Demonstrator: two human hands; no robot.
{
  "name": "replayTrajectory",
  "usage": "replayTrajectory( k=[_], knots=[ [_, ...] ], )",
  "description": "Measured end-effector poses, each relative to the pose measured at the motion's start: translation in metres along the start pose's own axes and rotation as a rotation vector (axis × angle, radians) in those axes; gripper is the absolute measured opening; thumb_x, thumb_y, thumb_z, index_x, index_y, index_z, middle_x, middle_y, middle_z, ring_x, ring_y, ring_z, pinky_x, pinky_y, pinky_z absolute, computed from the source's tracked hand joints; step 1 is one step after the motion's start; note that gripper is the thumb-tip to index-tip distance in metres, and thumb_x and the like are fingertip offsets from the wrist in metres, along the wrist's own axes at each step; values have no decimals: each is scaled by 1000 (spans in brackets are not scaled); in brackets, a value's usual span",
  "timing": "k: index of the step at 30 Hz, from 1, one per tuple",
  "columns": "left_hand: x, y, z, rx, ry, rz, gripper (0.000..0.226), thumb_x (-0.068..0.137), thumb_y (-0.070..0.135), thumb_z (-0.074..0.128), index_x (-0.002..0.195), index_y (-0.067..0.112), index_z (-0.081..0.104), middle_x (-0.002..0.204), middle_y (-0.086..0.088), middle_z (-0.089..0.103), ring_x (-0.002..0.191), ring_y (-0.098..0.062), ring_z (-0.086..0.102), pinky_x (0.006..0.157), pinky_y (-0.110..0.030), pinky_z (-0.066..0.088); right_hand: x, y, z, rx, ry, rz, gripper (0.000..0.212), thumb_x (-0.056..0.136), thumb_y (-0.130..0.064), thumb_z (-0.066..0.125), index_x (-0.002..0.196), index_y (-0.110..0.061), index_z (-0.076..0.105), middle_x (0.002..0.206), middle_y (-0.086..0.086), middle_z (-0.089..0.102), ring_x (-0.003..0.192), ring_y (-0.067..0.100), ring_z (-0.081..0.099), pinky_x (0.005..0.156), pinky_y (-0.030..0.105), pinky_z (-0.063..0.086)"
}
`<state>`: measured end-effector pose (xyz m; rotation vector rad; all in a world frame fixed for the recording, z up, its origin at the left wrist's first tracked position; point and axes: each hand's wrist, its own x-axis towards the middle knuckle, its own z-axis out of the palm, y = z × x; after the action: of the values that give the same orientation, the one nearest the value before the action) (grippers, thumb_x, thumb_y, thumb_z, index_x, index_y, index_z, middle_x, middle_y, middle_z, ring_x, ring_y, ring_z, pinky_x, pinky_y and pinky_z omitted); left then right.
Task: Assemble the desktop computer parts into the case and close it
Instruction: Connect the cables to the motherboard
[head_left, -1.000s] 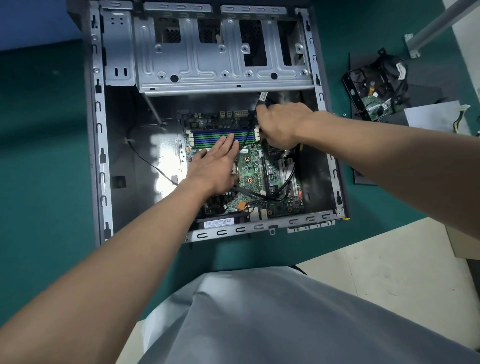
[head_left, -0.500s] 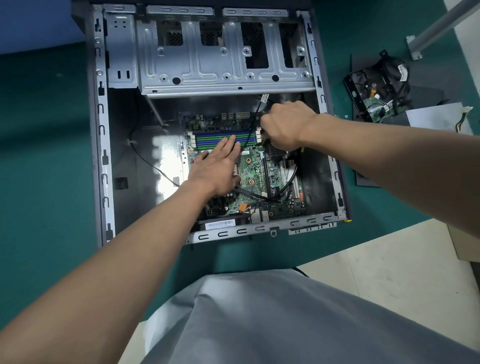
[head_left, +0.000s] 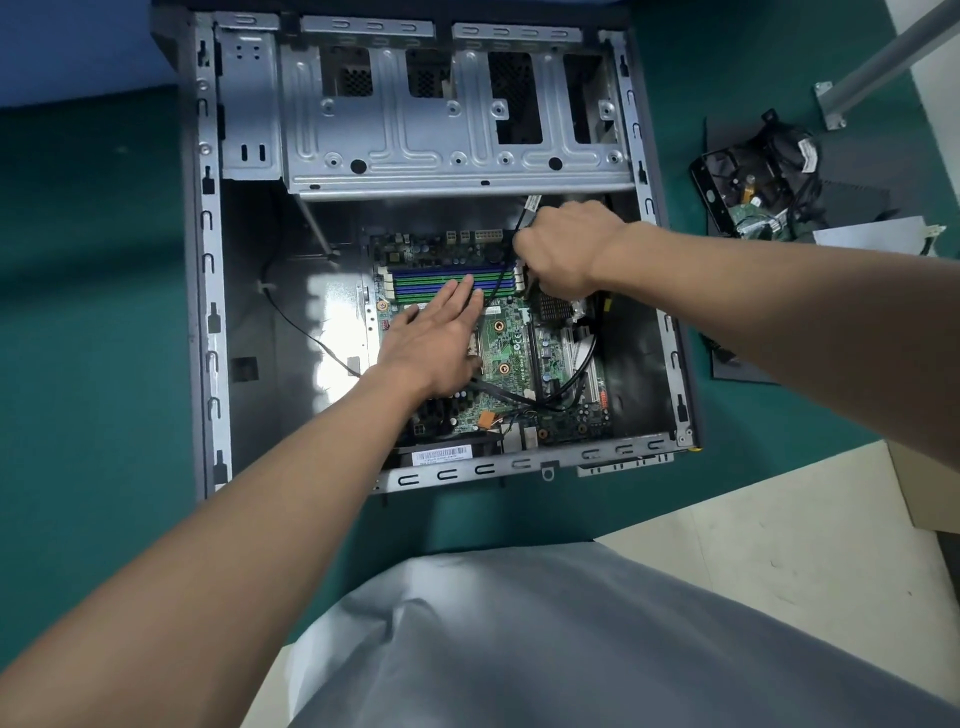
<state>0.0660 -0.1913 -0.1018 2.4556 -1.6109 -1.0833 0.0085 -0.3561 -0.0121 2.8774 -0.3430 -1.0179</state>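
Note:
The open grey computer case (head_left: 208, 312) lies flat on a green mat. A green motherboard (head_left: 511, 345) sits in its lower half, with blue and green memory slots (head_left: 415, 280) near its far edge. My left hand (head_left: 434, 340) lies flat on the board, fingers straight and reaching the slots. My right hand (head_left: 563, 249) is curled around a black cable (head_left: 498, 291) at the board's far right corner. The cable's labelled end (head_left: 530, 208) sticks out above my fist. What my fingertips touch is hidden.
A silver drive cage (head_left: 457, 150) fills the case's far half. A hard drive in a black bracket with tangled cables (head_left: 763, 192) lies on the mat to the right, beside a white sheet (head_left: 872, 236). A metal leg (head_left: 878, 62) stands far right. Tiled floor lies nearby.
My right hand has shifted slightly with the cable at the board's corner. My left hand stays pressed flat on the board.

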Motion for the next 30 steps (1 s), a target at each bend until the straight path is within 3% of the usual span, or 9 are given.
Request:
replayTrajectory(
  k=[4, 10, 13, 16, 18, 20, 22, 25, 30],
  knots=[
    [0, -1, 0, -4, -2, 1, 85, 96, 40, 53, 154, 24, -7, 159, 9, -21, 147, -9, -14, 119, -43, 3, 0, -3, 7, 24, 74, -31, 22, 89, -12, 36, 68, -8, 31, 68, 6, 29, 73, 28, 41, 64, 37, 34],
    [1, -1, 0, -4, -4, 0, 85, 96, 40, 53, 154, 24, -7, 159, 9, -21, 147, -9, -14, 119, -42, 3, 1, -9, -3, 39, -69, 13, 5, 91, -11, 43, 91, -11, 48, 97, 16, 47, 78, 26, 41, 70, 37, 37],
    [1, -2, 0, -9, -3, -1, 85, 96, 40, 54, 154, 24, -7, 159, 9, -21, 147, -9, -14, 119, -42, 3, 1, -6, -5, -10, -77, -31, 28, 91, -9, 40, 115, -5, 54, 110, 21, 54, 80, 26, 38, 68, 37, 34],
    [2, -2, 1, -11, -2, -2, 85, 96, 40, 54, 154, 24, -6, 159, 9, -20, 147, -9, -14, 120, -43, 4, 1, -6, 0, -18, -12, -81, 24, 88, -8, 41, 107, -2, 55, 100, 25, 55, 84, 33, 48, 67, 36, 35],
    [2, -2, 1, -15, 0, -2, 86, 95, 40, 54, 154, 24, -6, 159, 9, -20, 147, -9, -14, 120, -43, 3, 2, -5, 4, 29, -14, -69, 10, 87, -7, 45, 85, 0, 52, 82, 18, 46, 74, 29, 46, 65, 35, 35],
    [2, -2, 1, -16, 1, 0, 86, 95, 40, 54, 154, 25, -6, 159, 9, -20, 147, -9, -14, 121, -43, 3, 3, -5, 6, 75, -30, -53, 25, 84, -6, 50, 63, -9, 37, 69, 8, 38, 58, 20, 38, 60, 33, 35],
    [2, -1, 2, -12, 2, 0, 86, 95, 40, 54, 154, 24, -6, 159, 8, -20, 147, -9, -13, 121, -43, 4, 4, -6, 7, 150, -19, -9, 28, 82, -4, 51, 60, -11, 37, 67, 9, 41, 56, 21, 40, 60, 31, 37],
    [1, -1, 1, -7, 4, 3, 85, 96, 39, 53, 154, 23, -6, 160, 7, -19, 147, -10, -13, 120, -44, 4, 6, -14, 8, 244, 25, 83, 6, 82, -4, 52, 81, 0, 56, 88, 19, 53, 74, 31, 50, 69, 32, 43],
    [-3, 6, -5, 11, -10, -29, 86, 95, 37, 55, 155, 23, -5, 160, 7, -18, 148, -10, -11, 119, -46, 5, -10, -22, 7, 128, 48, 138, 20, 90, -16, 52, 108, -9, 57, 108, 17, 59, 90, 34, 56, 70, 37, 40]
  ],
)
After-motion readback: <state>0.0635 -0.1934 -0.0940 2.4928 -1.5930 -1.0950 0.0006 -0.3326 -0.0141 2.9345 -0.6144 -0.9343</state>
